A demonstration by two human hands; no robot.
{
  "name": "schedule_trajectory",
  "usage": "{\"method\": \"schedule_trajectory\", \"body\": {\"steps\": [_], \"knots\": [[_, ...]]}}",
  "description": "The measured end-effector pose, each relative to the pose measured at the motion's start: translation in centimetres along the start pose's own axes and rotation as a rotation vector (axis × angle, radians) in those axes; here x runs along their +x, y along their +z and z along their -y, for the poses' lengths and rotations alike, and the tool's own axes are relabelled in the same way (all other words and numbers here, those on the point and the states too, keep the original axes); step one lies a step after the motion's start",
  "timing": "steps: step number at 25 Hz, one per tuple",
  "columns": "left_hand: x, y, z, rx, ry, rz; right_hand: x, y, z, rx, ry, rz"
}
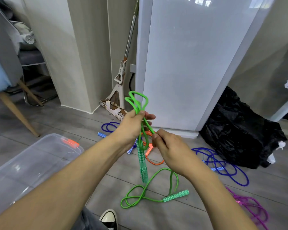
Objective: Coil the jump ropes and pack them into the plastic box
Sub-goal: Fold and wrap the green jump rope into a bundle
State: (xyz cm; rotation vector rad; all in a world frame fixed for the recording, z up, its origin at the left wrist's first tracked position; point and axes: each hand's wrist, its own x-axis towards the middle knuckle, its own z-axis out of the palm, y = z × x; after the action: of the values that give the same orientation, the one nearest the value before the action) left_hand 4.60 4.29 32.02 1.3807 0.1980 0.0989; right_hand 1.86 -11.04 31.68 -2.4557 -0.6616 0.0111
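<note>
My left hand (pixel 133 125) grips a bunch of loops of the green jump rope (pixel 136 102), which stick up above the fist. One green handle (pixel 143 165) hangs down below that hand. My right hand (pixel 169 147) pinches a strand of the same rope just right of the left hand. The rest of the green rope trails to the floor, where its second handle (pixel 176 195) lies. The clear plastic box (pixel 32 165), lid on with an orange clasp, sits at the lower left.
Blue ropes (pixel 223 165) (pixel 109 127), an orange rope (pixel 152 161) and a purple rope (pixel 249 205) lie on the grey wood floor. A black bag (pixel 239 130), a white cabinet (pixel 189 63), a mop (pixel 120 83) and a chair leg (pixel 18 113) surround the area. My shoe (pixel 109 218) is at the bottom.
</note>
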Motion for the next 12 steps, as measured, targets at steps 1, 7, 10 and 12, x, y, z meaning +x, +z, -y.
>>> {"method": "schedule_trajectory", "body": {"steps": [1,7,10,12], "knots": [[0.7,-0.8,-0.4,-0.110,-0.013,-0.028,0.0,-0.1,-0.4,0.045,0.005,0.076],[3.7,-6.2,-2.4,-0.604,-0.056,-0.215,-1.0,-1.7,-3.8,0.094,0.262,0.405],[4.0,-7.2,-2.6,-0.485,-0.025,-0.232,-0.6,-2.8,-5.6,-0.113,0.280,0.198],[3.3,-6.0,-2.3,-0.271,0.007,-0.165,-0.5,-3.2,-5.0,-0.109,0.170,-0.001]]}}
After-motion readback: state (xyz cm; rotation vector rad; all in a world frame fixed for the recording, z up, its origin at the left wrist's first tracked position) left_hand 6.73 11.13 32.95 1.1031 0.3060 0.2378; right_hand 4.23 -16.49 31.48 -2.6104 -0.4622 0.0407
